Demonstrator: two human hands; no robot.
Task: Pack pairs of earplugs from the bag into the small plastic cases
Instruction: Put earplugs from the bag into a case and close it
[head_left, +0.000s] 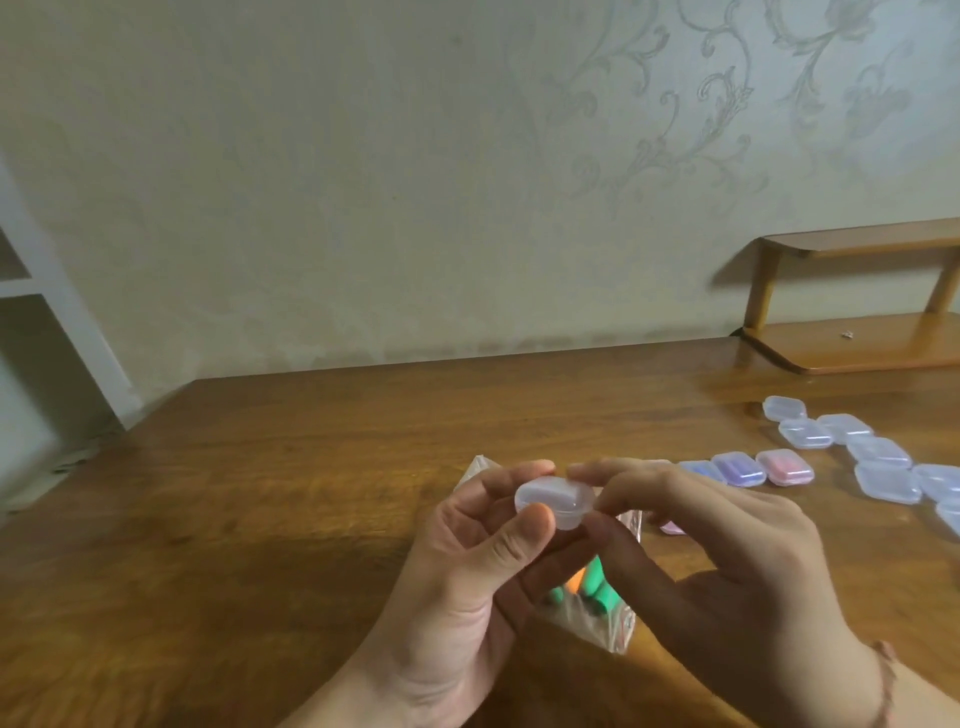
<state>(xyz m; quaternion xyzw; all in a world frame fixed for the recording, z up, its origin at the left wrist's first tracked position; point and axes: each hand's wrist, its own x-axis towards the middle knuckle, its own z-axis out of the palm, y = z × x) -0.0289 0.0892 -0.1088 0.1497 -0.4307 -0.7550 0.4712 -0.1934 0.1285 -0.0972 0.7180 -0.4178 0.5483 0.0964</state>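
A small clear plastic case (555, 501) is held above the table between both hands. My left hand (467, 577) grips its left side with thumb and fingers. My right hand (717, 561) pinches its right edge with thumb and forefinger. Whether the case holds anything I cannot tell. Under the hands lies a clear plastic bag (592, 618) with green earplugs (595, 584) and an orange one showing through. To the right stand closed cases holding earplugs, one purple (737, 469) and one pink (784, 466).
Several clear closed cases (883, 462) are spread over the wooden table (291, 467) at the right. A small wooden two-tier shelf (857, 312) stands at the back right against the papered wall. A white frame is at the far left.
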